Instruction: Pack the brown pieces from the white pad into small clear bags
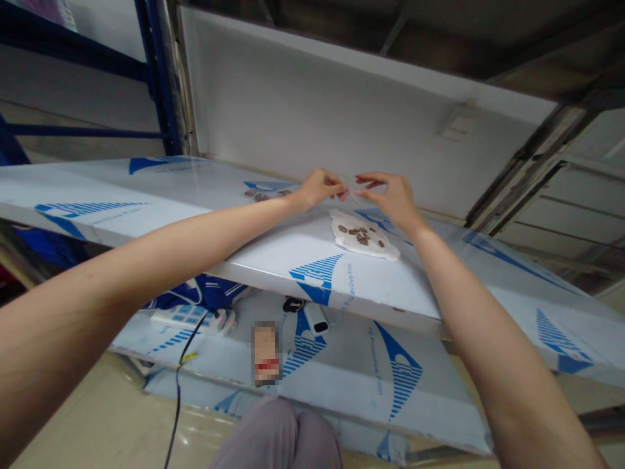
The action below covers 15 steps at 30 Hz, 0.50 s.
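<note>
Your left hand (319, 189) and right hand (390, 198) hover apart, fingertips (346, 193) nearly meeting above a tissue sheet (364, 236) bearing brown fragments (361, 234); you cannot tell whether they pinch anything. A bumped sheet could scatter fragments across the film-covered surface (273, 251). Farther left lies a second brown cluster (261, 195).

The person wears grey trousers (249, 443) of soft cloth, and this cloth makes a fold between the two knees (317, 440) at the bottom of the view. The left arm (146, 260) and the right arm (483, 332) are bare, and the left hand (317, 189) and the right hand (393, 198) have slim fingers (336, 183).
</note>
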Each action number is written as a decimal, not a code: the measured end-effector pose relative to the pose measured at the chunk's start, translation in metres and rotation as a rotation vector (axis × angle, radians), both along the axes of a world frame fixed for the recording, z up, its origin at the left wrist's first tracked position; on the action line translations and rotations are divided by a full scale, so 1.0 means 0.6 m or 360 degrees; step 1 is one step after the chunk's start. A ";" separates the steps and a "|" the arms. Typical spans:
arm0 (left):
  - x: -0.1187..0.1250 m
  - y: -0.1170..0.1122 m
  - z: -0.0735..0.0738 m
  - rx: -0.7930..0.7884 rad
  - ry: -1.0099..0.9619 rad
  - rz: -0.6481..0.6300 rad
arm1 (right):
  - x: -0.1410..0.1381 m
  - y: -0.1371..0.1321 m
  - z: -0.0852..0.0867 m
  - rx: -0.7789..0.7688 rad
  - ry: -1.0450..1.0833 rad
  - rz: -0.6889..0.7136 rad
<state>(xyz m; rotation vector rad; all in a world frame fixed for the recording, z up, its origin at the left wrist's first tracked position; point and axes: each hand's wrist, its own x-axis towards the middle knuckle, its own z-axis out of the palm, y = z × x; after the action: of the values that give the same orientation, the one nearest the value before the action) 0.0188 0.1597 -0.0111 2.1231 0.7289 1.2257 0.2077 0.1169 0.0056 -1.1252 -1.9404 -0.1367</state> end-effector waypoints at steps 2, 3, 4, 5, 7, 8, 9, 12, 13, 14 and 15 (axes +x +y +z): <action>0.000 -0.004 0.002 0.0003 -0.0025 0.0060 | -0.001 -0.004 0.003 0.0037 -0.0028 -0.0064; 0.001 -0.005 0.002 0.0012 -0.0033 0.0081 | -0.002 -0.005 0.003 0.0012 -0.0040 -0.0065; 0.002 -0.006 0.003 0.0021 -0.0035 0.0098 | -0.003 -0.005 0.002 -0.0037 -0.0051 -0.0046; 0.004 -0.006 0.003 0.0031 -0.0033 0.0112 | -0.004 -0.004 0.000 -0.0102 -0.0059 -0.0015; 0.009 -0.007 0.001 0.0053 -0.0027 0.0140 | -0.005 0.000 -0.007 -0.0234 -0.0048 0.0056; 0.012 -0.006 0.000 0.0067 -0.0023 0.0154 | -0.006 0.003 -0.010 -0.0285 -0.0024 0.0086; 0.016 -0.006 0.000 0.0082 -0.0019 0.0168 | -0.007 0.005 -0.012 -0.0326 0.0009 0.0113; 0.029 -0.004 -0.003 0.0131 -0.0019 0.0163 | -0.006 0.007 -0.011 -0.0422 0.0119 0.0197; 0.033 -0.003 -0.004 0.0145 -0.0028 0.0150 | -0.005 0.007 -0.009 -0.0447 0.0149 0.0221; 0.036 -0.002 -0.005 0.0156 -0.0045 0.0138 | -0.004 0.006 -0.007 -0.0468 0.0170 0.0242; 0.039 0.000 -0.007 0.0165 -0.0072 0.0128 | -0.003 0.005 -0.005 -0.0484 0.0184 0.0259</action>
<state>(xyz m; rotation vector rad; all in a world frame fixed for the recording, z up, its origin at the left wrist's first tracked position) 0.0421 0.1594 -0.0154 2.1603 0.7524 1.3771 0.2059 0.1198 0.0028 -1.1344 -1.9819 0.3146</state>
